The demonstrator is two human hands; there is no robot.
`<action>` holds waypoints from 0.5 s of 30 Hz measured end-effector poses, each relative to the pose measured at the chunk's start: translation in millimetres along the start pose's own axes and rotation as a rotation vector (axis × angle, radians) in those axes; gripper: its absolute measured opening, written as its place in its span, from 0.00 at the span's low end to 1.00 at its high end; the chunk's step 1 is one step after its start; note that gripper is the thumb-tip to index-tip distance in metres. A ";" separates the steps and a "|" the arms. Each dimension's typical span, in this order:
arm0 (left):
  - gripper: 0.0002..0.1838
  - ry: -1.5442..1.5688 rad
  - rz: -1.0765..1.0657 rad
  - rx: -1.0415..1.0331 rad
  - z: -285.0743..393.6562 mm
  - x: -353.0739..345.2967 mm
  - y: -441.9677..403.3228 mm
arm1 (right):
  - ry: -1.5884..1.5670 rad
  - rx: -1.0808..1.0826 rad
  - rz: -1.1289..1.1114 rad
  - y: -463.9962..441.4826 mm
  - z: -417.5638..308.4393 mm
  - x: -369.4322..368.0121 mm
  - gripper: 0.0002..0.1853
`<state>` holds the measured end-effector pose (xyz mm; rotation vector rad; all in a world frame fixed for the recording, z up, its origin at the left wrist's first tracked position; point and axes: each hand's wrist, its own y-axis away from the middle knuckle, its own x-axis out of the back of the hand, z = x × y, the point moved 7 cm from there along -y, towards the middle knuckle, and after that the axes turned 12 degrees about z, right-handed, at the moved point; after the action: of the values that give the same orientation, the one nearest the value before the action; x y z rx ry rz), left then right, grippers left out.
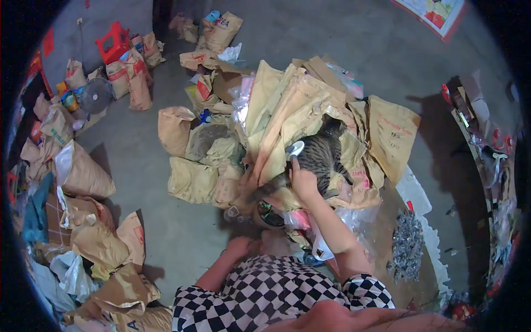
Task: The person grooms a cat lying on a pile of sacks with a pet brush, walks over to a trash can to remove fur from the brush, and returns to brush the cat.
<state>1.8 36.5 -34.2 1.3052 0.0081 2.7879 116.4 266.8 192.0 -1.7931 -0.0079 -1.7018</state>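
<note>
A striped tabby cat (322, 157) lies on a heap of flattened brown paper bags (282, 110), its head turned away. My right hand (303, 181) is closed around the handle of a white pet brush (296, 149). The brush head is beside the cat's back; whether it touches the fur I cannot tell. Low by my lap is my left hand (239, 248), close to the checkered shirt (276, 282). Its fingers are mostly hidden, and nothing shows in it.
Stuffed paper sacks (86, 174) line the left side, with a red stool (113, 43) and a fan (95, 97) behind. A pile of shiny scraps (406, 246) lies at the right on cardboard. Cluttered shelving (478, 138) stands at the far right.
</note>
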 end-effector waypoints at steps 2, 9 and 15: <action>0.16 -0.008 -0.027 0.003 -1.2 -3.5 -2.8 | 0.002 -0.006 0.008 11.0 -1.5 5.8 0.24; 0.18 0.028 0.017 -0.029 -3.6 -7.8 -8.5 | -0.053 0.000 0.043 42.3 -2.3 28.8 0.24; 0.17 0.032 -0.095 0.047 1.3 -4.7 -10.8 | -0.087 -0.089 0.034 66.0 13.3 50.9 0.23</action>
<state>6.3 47.0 -37.3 1.2349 0.1337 2.7446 164.5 199.6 208.8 -1.9210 0.0616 -1.6214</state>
